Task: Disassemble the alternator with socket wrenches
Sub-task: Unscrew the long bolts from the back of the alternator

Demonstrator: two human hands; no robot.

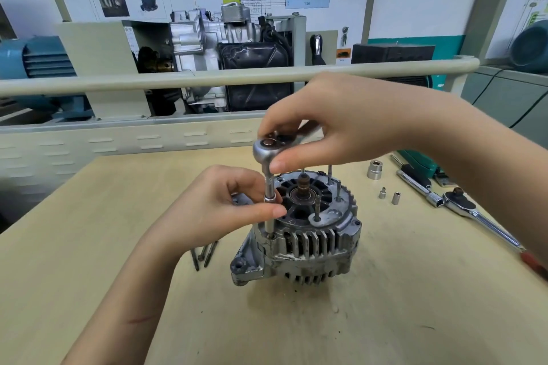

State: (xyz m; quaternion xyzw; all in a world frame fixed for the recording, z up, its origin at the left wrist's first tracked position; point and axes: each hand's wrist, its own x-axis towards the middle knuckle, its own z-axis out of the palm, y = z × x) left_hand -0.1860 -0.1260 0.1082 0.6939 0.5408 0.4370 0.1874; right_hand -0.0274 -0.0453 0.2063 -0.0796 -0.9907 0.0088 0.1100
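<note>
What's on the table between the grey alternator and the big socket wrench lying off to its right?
In the head view, two small silver sockets stand on bare wood between the alternator and the wrench.

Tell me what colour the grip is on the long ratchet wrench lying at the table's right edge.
Red, on the long chrome ratchet wrench with its grip, seen only partly in the head view.

- alternator (308, 243): dull grey cast metal, scuffed and grimy
- ratchet (268, 149): satin silver metal, smooth
- sockets (374, 169): bright metal
- bolts (204, 253): dark, dull metal
- table (118, 231): pale matt wood, faintly smudged
</note>
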